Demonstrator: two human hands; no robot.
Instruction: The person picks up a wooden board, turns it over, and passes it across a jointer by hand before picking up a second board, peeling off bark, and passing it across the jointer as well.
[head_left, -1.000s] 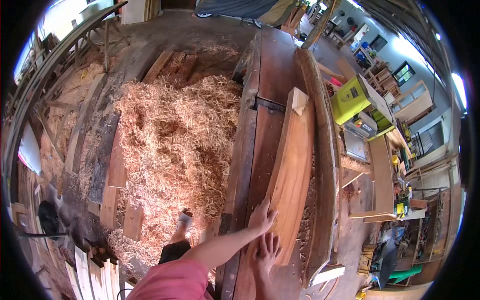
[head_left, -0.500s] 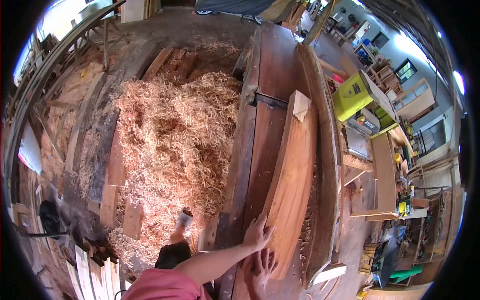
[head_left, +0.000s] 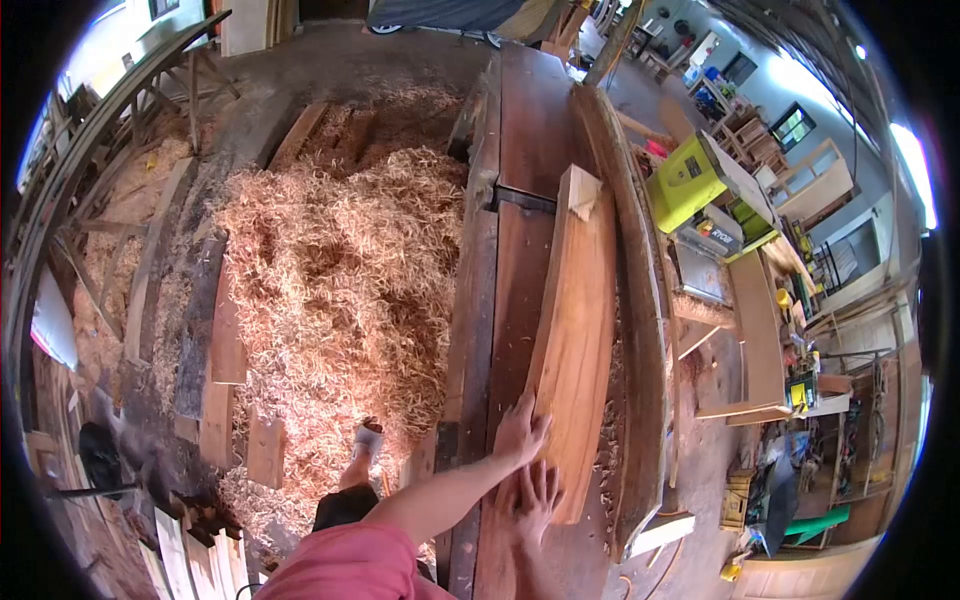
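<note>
A long, thick reddish-brown wooden board [head_left: 577, 370] with a pale block-like far end lies lengthwise on the dark wooden bench [head_left: 520, 270]. My left hand [head_left: 522, 432] is at the board's left edge, its fingers bent over that edge near the close end. Just below it, my right hand [head_left: 538, 497] has its fingers spread against the same edge, close to the board's near end. The undersides of both hands are hidden.
A large heap of wood shavings [head_left: 340, 290] covers the floor left of the bench. A rough-edged slab [head_left: 640, 400] runs along the board's right. Farther right stands a lime-green RYOBI machine [head_left: 690, 185]. Loose planks [head_left: 265, 450] lie around the heap.
The board has slid slightly forward along the bench, away from me, and both hands have moved forward with it. The view has shifted a little.
</note>
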